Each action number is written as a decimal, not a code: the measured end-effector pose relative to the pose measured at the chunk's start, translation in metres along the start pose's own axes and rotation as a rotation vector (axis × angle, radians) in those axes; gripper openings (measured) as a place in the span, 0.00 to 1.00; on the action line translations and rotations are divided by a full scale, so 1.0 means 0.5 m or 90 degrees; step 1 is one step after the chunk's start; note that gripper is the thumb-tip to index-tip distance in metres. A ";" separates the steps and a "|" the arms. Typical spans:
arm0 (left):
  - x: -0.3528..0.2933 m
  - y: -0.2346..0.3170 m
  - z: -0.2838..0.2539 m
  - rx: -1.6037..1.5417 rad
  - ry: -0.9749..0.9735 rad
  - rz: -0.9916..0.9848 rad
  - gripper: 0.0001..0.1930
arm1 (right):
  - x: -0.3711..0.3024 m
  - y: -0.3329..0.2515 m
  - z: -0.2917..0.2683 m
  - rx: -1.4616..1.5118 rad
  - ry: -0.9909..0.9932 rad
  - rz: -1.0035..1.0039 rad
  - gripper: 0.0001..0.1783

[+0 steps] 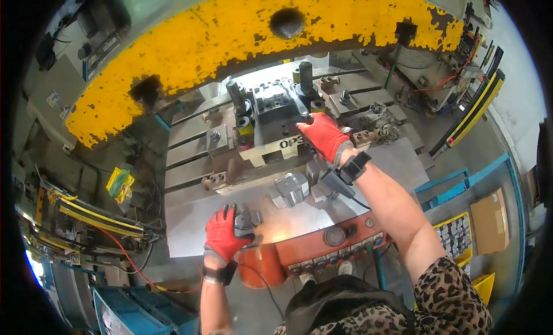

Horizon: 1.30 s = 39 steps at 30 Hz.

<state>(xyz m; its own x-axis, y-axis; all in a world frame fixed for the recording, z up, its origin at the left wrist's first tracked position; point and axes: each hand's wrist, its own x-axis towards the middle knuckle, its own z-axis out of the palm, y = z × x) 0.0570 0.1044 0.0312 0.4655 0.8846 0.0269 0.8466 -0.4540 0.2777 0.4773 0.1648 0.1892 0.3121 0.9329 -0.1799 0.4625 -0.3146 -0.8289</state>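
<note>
My left hand (223,234), in a red glove with black fingertips, rests on the near sheet-metal surface. Its fingers and thumb are closed around a small grey metal part (246,221). My right hand (324,138), gloved the same way, reaches forward over the front of a press die (271,139). It grips a slim silver metal tool (298,102) that points into the die; the fingers partly hide its near end. Between my hands, a cluster of grey metal parts (291,189) and more metal parts (322,190) sit on the metal surface (190,225).
Above the die spans the worn yellow press ram (230,35). Dark guide posts (305,77) rise from the die. An orange control panel (328,248) with buttons and gauges is closest to me. A yellow bin of parts (455,237) and a cardboard box (489,221) stand at right.
</note>
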 end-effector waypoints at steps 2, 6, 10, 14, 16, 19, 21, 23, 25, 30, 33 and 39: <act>-0.019 0.002 -0.015 0.001 0.014 -0.012 0.60 | 0.028 0.045 0.022 -0.079 0.108 -0.090 0.28; -0.055 -0.014 -0.008 0.011 0.032 -0.042 0.58 | 0.043 0.058 0.026 -0.161 0.126 -0.120 0.26; -0.119 -0.073 0.008 -0.033 0.103 -0.054 0.49 | -0.001 0.061 -0.004 -0.458 0.195 -0.235 0.17; -0.229 -0.119 0.044 -0.180 0.246 -0.151 0.37 | -0.163 0.188 -0.104 -0.375 0.257 -0.317 0.18; -0.314 -0.135 0.088 -0.267 0.315 -0.248 0.32 | -0.288 0.286 -0.151 -0.233 0.275 -0.260 0.19; -0.434 -0.161 0.216 -0.284 0.245 -0.382 0.29 | -0.494 0.520 -0.211 -0.078 0.379 -0.061 0.28; -0.445 -0.143 0.283 -0.380 0.108 -0.428 0.28 | -0.619 0.706 -0.216 0.019 0.478 -0.020 0.27; -0.449 -0.104 0.353 -0.666 0.036 -0.473 0.25 | -0.692 0.928 -0.183 0.012 0.600 0.005 0.26; -0.422 -0.075 0.393 -0.786 -0.020 -0.521 0.25 | -0.691 1.039 -0.167 0.104 0.511 0.150 0.25; -0.379 -0.056 0.396 -0.617 -0.052 -0.586 0.26 | -0.538 1.059 -0.151 0.273 0.269 0.138 0.20; -0.356 -0.049 0.383 -0.542 -0.071 -0.596 0.26 | -0.446 1.165 -0.178 -0.043 0.170 -0.004 0.22; -0.283 -0.026 0.394 -0.465 -0.109 -0.578 0.27 | -0.431 1.269 -0.235 -0.172 0.175 -0.066 0.23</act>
<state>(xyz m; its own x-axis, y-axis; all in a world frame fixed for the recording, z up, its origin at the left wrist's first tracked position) 0.0310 -0.0360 -0.1651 -0.1564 0.8005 -0.5785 0.5626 0.5536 0.6140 0.8012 -0.2565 -0.2357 0.4460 0.8917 0.0771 0.6939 -0.2901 -0.6591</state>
